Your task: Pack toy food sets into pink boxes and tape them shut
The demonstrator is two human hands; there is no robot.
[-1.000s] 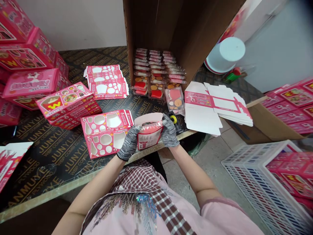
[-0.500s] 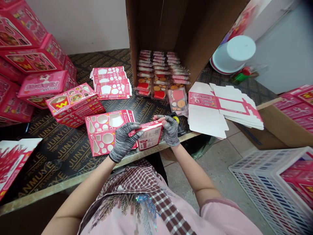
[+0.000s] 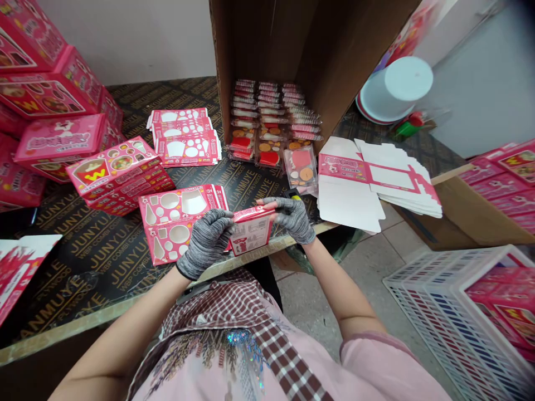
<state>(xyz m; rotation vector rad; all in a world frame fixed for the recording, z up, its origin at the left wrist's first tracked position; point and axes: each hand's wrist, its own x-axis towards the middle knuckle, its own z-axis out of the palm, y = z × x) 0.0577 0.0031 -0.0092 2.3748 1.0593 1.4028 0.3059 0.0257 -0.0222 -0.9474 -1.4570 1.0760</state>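
Observation:
A small pink and white box (image 3: 252,233) stands upright at the table's front edge, between my hands. My left hand (image 3: 208,240), in a grey fingerless glove, has its fingers closed on the box's left end. On the top right corner, my right hand (image 3: 290,216), gloved the same way, grips the box with thumb and fingertips. Just left of it lie pink trays with cut-out holes (image 3: 173,223), partly covered by my left hand. A clear packet of red and tan pieces (image 3: 301,170) lies beyond my right hand.
Pink boxes (image 3: 115,172) are stacked at left, near flat cut-out sleeves (image 3: 186,142). A large cardboard box (image 3: 267,50) holds rows of packets. Flattened cartons (image 3: 351,195) lie right, overhanging the edge. A white basket (image 3: 434,301) stands lower right.
My left hand's fingers have drawn in at the box's left end. My right hand has turned slightly, its fingers still at the top right corner. The whole view has shifted a little.

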